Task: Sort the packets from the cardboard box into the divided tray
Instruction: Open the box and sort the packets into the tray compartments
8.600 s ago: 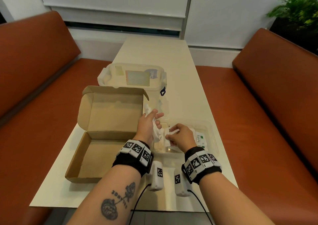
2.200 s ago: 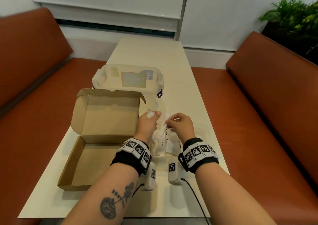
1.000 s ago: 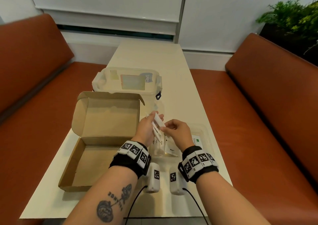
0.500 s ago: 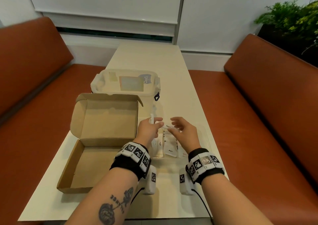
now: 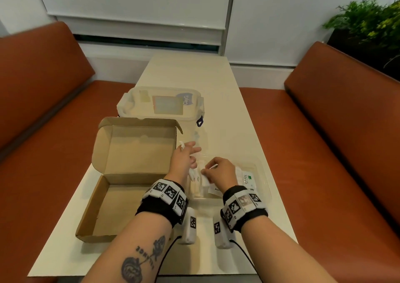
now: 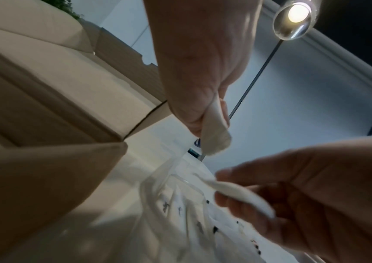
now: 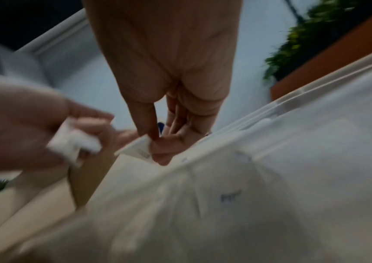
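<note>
Pinching white packets, one grip per hand, over the divided tray.
Left hand (image 5: 183,160) is gripping a small white packet (image 6: 214,135); right hand (image 5: 220,171) is pinching another packet (image 7: 139,149). Divided tray (image 5: 263,174) is sitting on the desk (image 5: 216,83), holding sorted packets, just right of the open cardboard box (image 5: 121,174).

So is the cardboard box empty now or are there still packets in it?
Empty, as far as it shows: the cardboard box lies open with a bare floor, though its near wall hides a strip.
</note>
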Tool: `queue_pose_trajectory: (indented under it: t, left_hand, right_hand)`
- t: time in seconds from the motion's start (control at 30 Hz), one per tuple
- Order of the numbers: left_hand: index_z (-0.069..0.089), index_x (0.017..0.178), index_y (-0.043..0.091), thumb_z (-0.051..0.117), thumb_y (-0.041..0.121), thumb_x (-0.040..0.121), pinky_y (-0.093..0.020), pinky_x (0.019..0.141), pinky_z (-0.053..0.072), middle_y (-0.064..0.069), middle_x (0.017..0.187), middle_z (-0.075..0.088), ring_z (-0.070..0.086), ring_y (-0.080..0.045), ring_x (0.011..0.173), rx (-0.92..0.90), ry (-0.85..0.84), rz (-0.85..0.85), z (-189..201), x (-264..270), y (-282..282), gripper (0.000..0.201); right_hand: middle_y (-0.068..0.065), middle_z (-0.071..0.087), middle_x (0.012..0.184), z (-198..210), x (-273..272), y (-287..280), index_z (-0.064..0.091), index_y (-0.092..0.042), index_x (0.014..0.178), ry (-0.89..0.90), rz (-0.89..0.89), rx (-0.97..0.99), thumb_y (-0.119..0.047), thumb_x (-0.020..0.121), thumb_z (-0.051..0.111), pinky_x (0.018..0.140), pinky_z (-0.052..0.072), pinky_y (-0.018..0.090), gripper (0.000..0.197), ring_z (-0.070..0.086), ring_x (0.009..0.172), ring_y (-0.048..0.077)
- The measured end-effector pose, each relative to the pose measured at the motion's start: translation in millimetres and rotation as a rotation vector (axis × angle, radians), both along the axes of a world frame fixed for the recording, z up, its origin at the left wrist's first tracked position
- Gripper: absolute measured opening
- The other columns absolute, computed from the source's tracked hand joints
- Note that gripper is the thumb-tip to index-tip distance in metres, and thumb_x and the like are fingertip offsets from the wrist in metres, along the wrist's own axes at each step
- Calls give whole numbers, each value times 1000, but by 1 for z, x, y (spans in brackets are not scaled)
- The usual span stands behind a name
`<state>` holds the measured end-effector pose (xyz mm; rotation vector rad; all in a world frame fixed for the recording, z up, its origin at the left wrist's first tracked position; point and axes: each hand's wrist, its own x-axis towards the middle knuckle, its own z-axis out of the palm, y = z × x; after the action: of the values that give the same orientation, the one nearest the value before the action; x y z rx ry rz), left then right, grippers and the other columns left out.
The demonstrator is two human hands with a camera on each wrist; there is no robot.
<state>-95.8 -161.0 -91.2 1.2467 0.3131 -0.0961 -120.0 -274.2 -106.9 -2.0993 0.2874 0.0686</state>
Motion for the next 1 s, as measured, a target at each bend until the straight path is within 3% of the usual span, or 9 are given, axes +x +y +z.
queue_pose_trajectory:
  t: [0.13,0.3,0.4,0.47,0.57,0.7,0.8,0.9,1.0]
  left_hand:
    - [56,112,9,40,16,101,-16,45,38,-7,104,64,39,-5,45,87,-95,41,-3,2,4,20]
    - [55,115,13,38,18,102,-19,70,47,-5,110,62,58,-10,76,196,-165,46,-12,4,9,22]
    - [55,119,11,38,18,102,-17,75,46,-3,111,60,60,-10,87,213,-179,33,-14,5,8,26]
    - [54,121,10,38,19,102,-19,79,46,-2,111,60,60,-12,93,207,-182,21,-14,6,7,27]
    - [53,123,11,39,20,102,-25,90,43,-3,113,59,59,-15,102,182,-177,-6,-14,6,5,27]
    - [46,133,13,40,27,101,-23,95,37,-3,121,57,54,-14,114,141,-168,-88,-13,3,3,36]
    - [39,140,16,41,33,99,-32,106,36,-3,128,56,50,-15,123,89,-127,-141,-13,1,1,44]
    - [35,143,17,41,38,99,-47,109,36,-6,134,55,50,-21,126,27,-74,-158,-13,0,-1,49]
    - [36,138,20,40,39,99,-47,101,45,-10,131,57,58,-27,116,-38,-57,-142,-12,1,-4,43]
  right_hand:
    - [10,67,70,-10,-2,18,60,-13,72,33,65,-1,-3,71,67,69,59,40,12,66,64,25]
    - [13,71,81,-14,0,23,64,-12,78,57,122,-37,-3,75,65,74,57,32,10,66,69,21]
    - [9,69,75,-12,0,21,66,-7,95,79,149,0,0,76,66,63,54,22,20,63,60,16]
    - [6,69,75,-11,1,19,64,-7,104,89,180,-14,1,75,66,61,51,15,30,64,63,15]
    - [10,71,91,-13,2,17,65,-6,112,114,223,-125,-1,75,69,74,49,17,37,65,80,15]
    - [9,68,86,-13,2,14,67,-4,110,67,221,-118,-4,80,66,70,49,19,29,60,73,14]
    - [3,67,82,-6,2,11,70,-10,96,-85,105,93,-17,91,55,81,52,34,18,60,75,15]
    - [-1,66,77,3,1,8,68,-17,91,-99,93,299,-20,95,50,70,53,29,19,61,71,12]
    - [-1,61,68,6,0,3,67,-12,92,-79,131,412,-9,89,60,57,52,22,9,59,61,9]
